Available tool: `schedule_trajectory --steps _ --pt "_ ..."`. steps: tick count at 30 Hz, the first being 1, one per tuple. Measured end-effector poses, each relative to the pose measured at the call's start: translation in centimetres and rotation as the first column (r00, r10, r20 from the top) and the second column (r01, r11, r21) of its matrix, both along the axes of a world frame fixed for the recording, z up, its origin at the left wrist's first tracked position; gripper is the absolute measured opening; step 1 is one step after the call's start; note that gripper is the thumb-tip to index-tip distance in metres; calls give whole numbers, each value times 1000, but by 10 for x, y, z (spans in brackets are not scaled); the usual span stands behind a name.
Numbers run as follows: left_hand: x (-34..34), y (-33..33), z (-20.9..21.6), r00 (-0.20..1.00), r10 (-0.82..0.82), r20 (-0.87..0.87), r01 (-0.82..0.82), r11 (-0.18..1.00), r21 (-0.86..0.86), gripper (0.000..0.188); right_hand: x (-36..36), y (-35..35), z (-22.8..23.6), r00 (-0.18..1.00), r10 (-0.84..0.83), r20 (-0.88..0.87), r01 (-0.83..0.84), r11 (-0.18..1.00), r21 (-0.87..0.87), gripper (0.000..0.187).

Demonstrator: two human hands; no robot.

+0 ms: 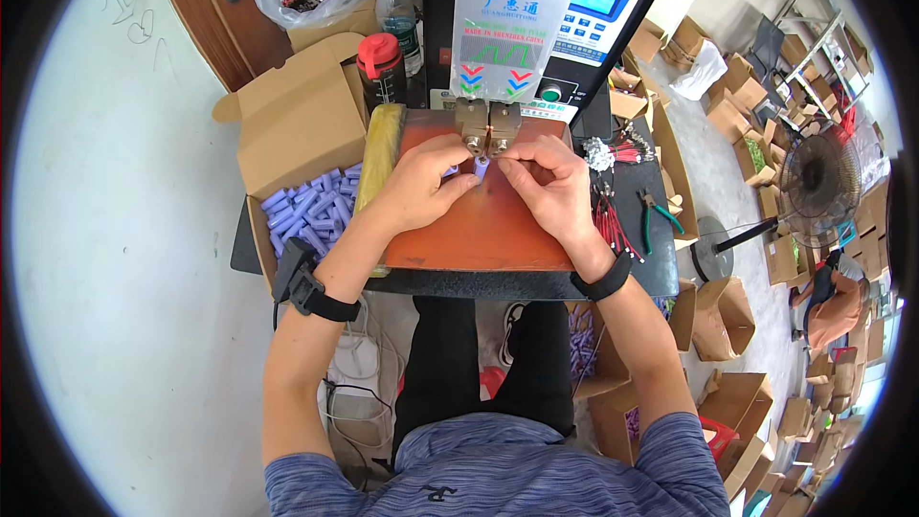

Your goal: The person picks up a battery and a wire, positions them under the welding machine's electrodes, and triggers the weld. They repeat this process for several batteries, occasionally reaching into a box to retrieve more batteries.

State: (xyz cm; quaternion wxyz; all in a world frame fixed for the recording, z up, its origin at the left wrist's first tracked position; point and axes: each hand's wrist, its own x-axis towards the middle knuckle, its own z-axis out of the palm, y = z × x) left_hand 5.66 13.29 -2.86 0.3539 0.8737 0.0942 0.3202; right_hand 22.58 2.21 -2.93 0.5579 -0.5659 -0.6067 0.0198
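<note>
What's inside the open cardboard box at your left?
The open cardboard box holds a loose pile of purple cylindrical cells. The left forearm and a box flap cover part; the bottom is hidden.

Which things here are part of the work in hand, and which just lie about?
In use: left hand, right hand, purple cell, welder head, box of purple cells, red wires.
Lying about: pliers, red-capped bottle, fan.

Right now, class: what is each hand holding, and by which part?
The left hand pinches a small purple cylindrical cell by its side, under the welder's electrodes. What the right hand's fingertips hold cannot be told.
</note>
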Motion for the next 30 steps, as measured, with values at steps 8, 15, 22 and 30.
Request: schedule_trajectory --steps 8,15,22,30 --pt "1 4 -4 1000 0 -6 0 999 41 33 -3 -1 10 976 -56 209 43 997 63 8" --pt "1 2 -3 999 1 -49 -2 1000 -9 28 -5 -1 10 982 -52 181 41 997 61 7" --pt "2 2 -4 1000 -6 -24 6 1000 11 30 -4 -1 9 979 -51 199 43 998 41 6" --pt "3 1 -1 999 -5 -32 4 1000 -20 28 -7 -2 9 981 -57 184 50 998 44 6"
